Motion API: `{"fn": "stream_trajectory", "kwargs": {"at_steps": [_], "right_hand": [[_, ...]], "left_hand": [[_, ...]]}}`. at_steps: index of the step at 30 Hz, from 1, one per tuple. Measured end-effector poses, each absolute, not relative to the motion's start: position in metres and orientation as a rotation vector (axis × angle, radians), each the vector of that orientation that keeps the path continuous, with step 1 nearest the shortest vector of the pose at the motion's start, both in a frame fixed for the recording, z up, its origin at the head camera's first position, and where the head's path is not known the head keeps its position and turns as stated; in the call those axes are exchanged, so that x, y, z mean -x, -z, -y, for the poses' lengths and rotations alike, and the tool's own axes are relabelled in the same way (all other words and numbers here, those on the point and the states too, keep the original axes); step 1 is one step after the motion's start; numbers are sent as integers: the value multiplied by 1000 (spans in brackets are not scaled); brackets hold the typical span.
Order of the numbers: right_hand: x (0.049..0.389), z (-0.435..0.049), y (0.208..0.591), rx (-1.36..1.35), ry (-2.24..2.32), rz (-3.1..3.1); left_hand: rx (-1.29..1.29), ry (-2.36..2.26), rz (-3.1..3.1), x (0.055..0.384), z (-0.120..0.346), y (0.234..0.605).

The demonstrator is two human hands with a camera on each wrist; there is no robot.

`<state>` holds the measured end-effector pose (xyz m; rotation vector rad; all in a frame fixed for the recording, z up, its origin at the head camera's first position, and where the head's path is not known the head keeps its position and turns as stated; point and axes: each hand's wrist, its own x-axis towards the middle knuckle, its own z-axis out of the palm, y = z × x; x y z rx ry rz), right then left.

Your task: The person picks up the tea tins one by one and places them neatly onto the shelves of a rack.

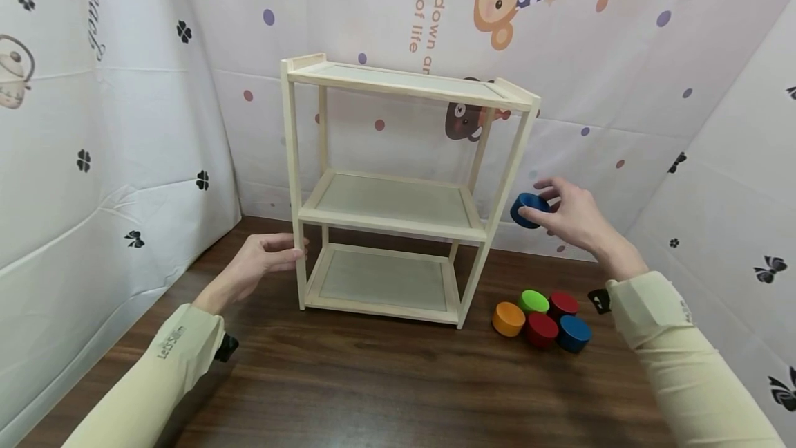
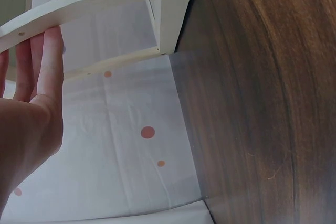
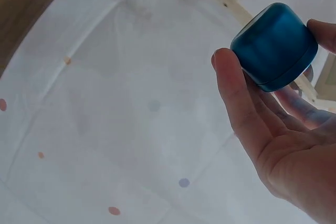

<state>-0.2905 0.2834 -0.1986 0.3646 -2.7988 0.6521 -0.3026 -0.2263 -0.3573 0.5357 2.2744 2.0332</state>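
Note:
A three-tier pale wooden shelf with grey panels stands on the dark table. My left hand holds its front left post low down, the thumb in front and fingers behind. In the left wrist view, the fingers of the left hand meet the post's edge. Off the shelf's right side, level with the middle tier, my right hand pinches a small blue round tin between thumb and fingers. A seam runs round the blue tin near one end in the right wrist view.
Right of the shelf, several similar round tins sit close together on the table: orange, green, two red and one blue. A printed white cloth hangs behind and along both sides.

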Motion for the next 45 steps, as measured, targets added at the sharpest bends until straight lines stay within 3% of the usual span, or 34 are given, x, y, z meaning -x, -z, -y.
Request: {"fn": "stream_trajectory", "kwargs": {"at_steps": [45], "right_hand": [[286,-268,63,-299,-510,2672]], "left_hand": [[-536,-1997,-2287,304,227,358]]}}
